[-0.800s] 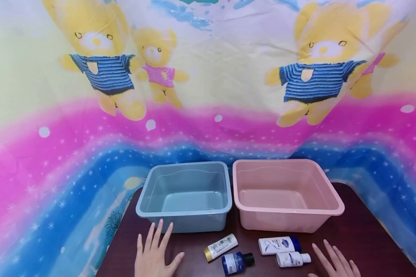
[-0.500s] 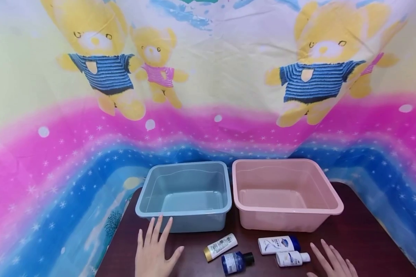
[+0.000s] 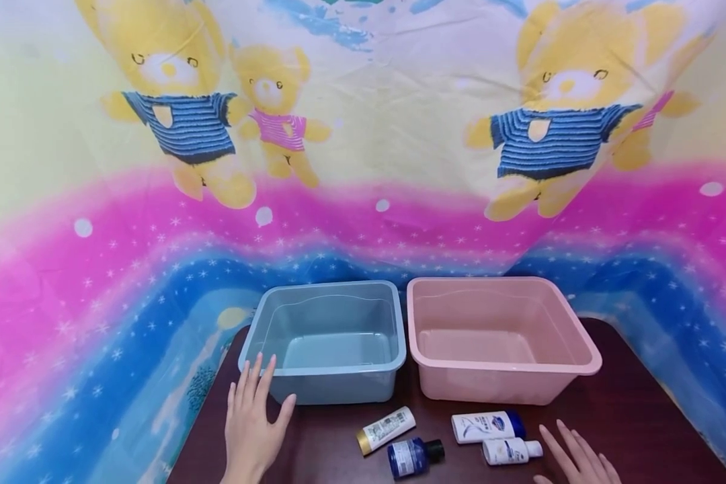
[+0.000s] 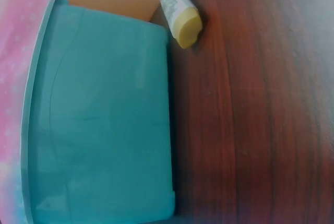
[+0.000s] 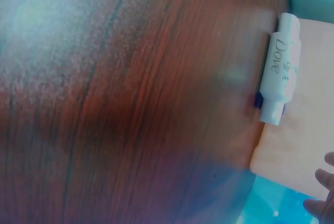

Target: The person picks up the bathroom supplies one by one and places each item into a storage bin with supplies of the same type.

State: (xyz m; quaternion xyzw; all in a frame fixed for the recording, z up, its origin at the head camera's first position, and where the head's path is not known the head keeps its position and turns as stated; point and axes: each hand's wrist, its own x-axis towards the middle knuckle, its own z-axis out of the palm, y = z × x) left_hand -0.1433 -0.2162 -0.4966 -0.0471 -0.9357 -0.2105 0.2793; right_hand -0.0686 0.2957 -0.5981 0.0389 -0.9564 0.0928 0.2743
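My left hand (image 3: 253,430) has its fingers spread, fingertips overlapping the front left rim of the blue-grey basin (image 3: 339,388); whether they touch it I cannot tell. Over the table at the right, my right hand (image 3: 581,457) is partly cut off, with fingers extended and holding nothing. Nearest to it lies a small white Dove bottle (image 5: 281,70), against a white bottle with a dark blue cap (image 3: 482,427). Between the hands are a white tube with a gold cap (image 3: 387,430) and a dark blue bottle with a black cap (image 3: 411,458). All four lie on their sides.
A pink basin (image 3: 496,384) stands to the right of the blue-grey one at the back of the dark wooden table (image 3: 333,457). Behind them hangs a cloth (image 3: 387,148) printed with bears. Neither basin shows anything inside.
My left hand has moved forward and slightly left, its fingertips now over the blue-grey basin's rim. My right hand has shifted slightly left. The bottles and basins have stayed put.
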